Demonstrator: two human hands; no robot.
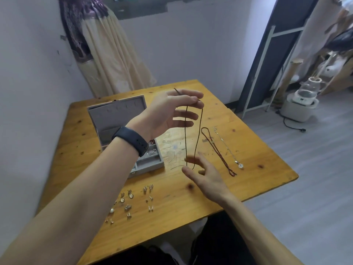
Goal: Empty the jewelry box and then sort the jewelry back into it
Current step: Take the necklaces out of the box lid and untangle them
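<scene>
Table: a yellow wooden table (pixel 248 131) stood in a pale room, seen from above by the person working at it.
Jewelry box: a grey jewelry box (pixel 152 165) sat on the left of the table with its lid up; a few small pieces showed in the tray, partly hidden by the left arm.
Earrings: small earrings (pixel 129 203) lay in loose rows on the near edge of the table, in front of the box.
Left hand: the left hand (pixel 168 111), with a dark band (pixel 131 139) on its wrist, was raised above the table and pinched the top of a cord between thumb and first fingers.
Dark cord: a thin dark cord necklace (pixel 186 134) hung from that pinch in one long narrow loop, clear of the table.
Right hand: the right hand (pixel 208 178) waited under the loop with its fingers spread and holding nothing; blur hid whether it touched the cord.
Other necklaces: a red braided cord (pixel 217 152) and a silver chain (pixel 228 148) with a pale pendant (pixel 240 165) lay side by side to the right.
Handling: the cord looked light, limp and likely to swing or tangle, so it probably needed support at both the top and the bottom of the loop.
</scene>
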